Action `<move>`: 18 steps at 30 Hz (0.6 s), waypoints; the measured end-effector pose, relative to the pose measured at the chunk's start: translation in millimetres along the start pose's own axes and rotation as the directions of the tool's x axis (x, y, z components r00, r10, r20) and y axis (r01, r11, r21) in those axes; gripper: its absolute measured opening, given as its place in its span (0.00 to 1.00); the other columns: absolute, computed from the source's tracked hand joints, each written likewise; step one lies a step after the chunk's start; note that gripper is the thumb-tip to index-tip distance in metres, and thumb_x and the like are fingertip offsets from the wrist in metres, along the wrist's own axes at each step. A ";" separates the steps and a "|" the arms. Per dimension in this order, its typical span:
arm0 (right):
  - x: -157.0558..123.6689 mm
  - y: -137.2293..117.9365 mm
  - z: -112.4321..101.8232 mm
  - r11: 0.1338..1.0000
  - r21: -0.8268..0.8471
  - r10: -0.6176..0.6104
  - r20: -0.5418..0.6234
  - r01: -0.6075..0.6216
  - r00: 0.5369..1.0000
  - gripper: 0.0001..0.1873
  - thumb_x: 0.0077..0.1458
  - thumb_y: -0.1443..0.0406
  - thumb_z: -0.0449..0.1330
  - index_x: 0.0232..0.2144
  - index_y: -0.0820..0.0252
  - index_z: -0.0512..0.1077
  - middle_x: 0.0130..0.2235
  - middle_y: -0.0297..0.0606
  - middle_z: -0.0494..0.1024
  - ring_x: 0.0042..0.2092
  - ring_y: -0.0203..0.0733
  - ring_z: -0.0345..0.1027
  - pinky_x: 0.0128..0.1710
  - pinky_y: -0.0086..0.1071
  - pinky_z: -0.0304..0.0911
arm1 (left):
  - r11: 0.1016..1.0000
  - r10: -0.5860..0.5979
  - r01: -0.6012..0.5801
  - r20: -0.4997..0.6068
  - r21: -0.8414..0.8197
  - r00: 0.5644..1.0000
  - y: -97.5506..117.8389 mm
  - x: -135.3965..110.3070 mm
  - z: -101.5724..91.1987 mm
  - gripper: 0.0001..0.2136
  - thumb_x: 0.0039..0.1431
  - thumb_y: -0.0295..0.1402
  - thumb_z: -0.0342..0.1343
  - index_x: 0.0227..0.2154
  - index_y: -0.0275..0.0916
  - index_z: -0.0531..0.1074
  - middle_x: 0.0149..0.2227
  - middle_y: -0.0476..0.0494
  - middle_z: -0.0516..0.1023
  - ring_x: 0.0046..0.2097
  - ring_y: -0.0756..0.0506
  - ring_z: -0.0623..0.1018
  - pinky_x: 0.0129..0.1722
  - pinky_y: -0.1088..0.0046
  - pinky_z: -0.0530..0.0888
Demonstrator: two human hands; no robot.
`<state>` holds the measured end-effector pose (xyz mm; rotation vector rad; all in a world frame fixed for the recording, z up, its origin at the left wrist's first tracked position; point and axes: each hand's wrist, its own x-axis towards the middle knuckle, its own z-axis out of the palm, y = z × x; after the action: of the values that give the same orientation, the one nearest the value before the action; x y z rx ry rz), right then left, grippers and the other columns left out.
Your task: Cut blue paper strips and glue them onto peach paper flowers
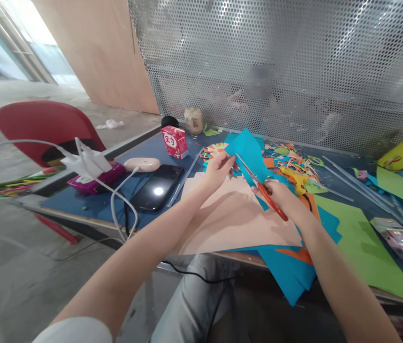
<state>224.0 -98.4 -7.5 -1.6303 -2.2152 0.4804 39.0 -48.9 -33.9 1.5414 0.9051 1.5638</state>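
A piece of blue paper, flat and angular with straight cut edges, is held up above the table, tilted, over a large sheet of pale pink paper. The left hand pinches the blue paper at its lower left edge, fingers closed on it, thumb toward the viewer. The right hand grips a pair of scissors with red handles; its fingers are curled through and around the handles, and the blades stand slightly apart, running up and leftward across the lower part of the blue paper. The paper thus lies between the two hands, touching the left fingertips and the scissor blades. Behind the hands lies a litter of coloured paper scraps and a yellow glue gun. A green sheet lies to the right; a black phone and a red carton lie to the left.
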 end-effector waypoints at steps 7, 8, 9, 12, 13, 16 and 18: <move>-1.8 -3.6 -1.9 0.999 -0.008 0.032 0.007 -0.032 0.999 0.27 0.46 0.42 0.49 0.15 0.57 0.55 0.19 0.32 0.60 0.21 0.33 0.53 0.22 0.29 0.49 | 0.998 -0.058 0.057 -0.016 -0.032 0.998 7.0 -1.0 2.3 0.11 0.54 0.34 0.53 0.19 0.37 0.61 0.19 0.51 0.70 0.21 0.53 0.71 0.20 0.78 0.70; -1.8 -3.9 -1.9 0.999 -0.017 0.031 0.005 -0.031 0.999 0.27 0.46 0.42 0.49 0.15 0.57 0.55 0.19 0.32 0.59 0.21 0.33 0.53 0.22 0.29 0.49 | 0.997 -0.065 0.065 -0.017 -0.037 0.998 7.9 -1.3 2.6 0.11 0.54 0.33 0.53 0.19 0.37 0.61 0.19 0.51 0.70 0.21 0.54 0.71 0.20 0.78 0.70; -1.6 -4.0 -1.9 0.999 -0.027 0.026 0.004 -0.026 1.000 0.27 0.46 0.42 0.49 0.14 0.57 0.55 0.19 0.31 0.59 0.21 0.32 0.52 0.22 0.29 0.49 | 0.997 -0.071 0.070 -0.014 -0.044 0.997 8.3 -1.7 2.9 0.11 0.54 0.33 0.54 0.19 0.37 0.62 0.19 0.51 0.70 0.21 0.54 0.71 0.20 0.79 0.70; -0.9 -3.2 -1.6 0.999 -0.032 0.018 0.001 -0.018 1.000 0.26 0.46 0.43 0.50 0.15 0.57 0.56 0.19 0.32 0.60 0.21 0.33 0.53 0.22 0.29 0.49 | 0.995 -0.065 0.066 0.019 -0.069 0.998 7.5 -2.4 3.8 0.09 0.54 0.33 0.54 0.21 0.36 0.64 0.19 0.51 0.70 0.21 0.54 0.71 0.20 0.80 0.70; -0.6 -2.8 -1.5 0.999 -0.030 0.016 -0.002 -0.016 1.000 0.25 0.47 0.43 0.50 0.16 0.57 0.57 0.20 0.32 0.61 0.22 0.33 0.54 0.22 0.29 0.49 | 0.995 -0.057 0.059 0.031 -0.075 0.998 6.6 -2.4 4.0 0.09 0.53 0.34 0.54 0.22 0.36 0.65 0.19 0.51 0.70 0.21 0.54 0.71 0.20 0.80 0.70; 0.5 -1.5 -1.2 0.999 -0.044 0.006 -0.004 -0.006 1.000 0.25 0.47 0.43 0.49 0.16 0.57 0.58 0.20 0.33 0.63 0.23 0.34 0.56 0.23 0.29 0.49 | 0.996 -0.044 0.047 0.046 -0.073 0.998 3.7 -1.9 4.0 0.09 0.53 0.35 0.54 0.22 0.36 0.65 0.20 0.50 0.70 0.22 0.54 0.71 0.20 0.79 0.70; 1.3 -0.9 -0.7 0.998 -0.058 0.011 0.004 -0.010 1.000 0.26 0.47 0.43 0.48 0.16 0.57 0.57 0.20 0.33 0.62 0.23 0.34 0.55 0.23 0.29 0.49 | 0.996 -0.048 0.051 0.045 -0.072 0.998 2.8 -1.7 3.6 0.10 0.53 0.35 0.54 0.22 0.36 0.65 0.20 0.50 0.71 0.22 0.54 0.71 0.20 0.79 0.70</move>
<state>223.2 -97.3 -6.3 -1.6719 -2.2446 0.4272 42.4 -51.7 -32.1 1.4854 0.8468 1.5062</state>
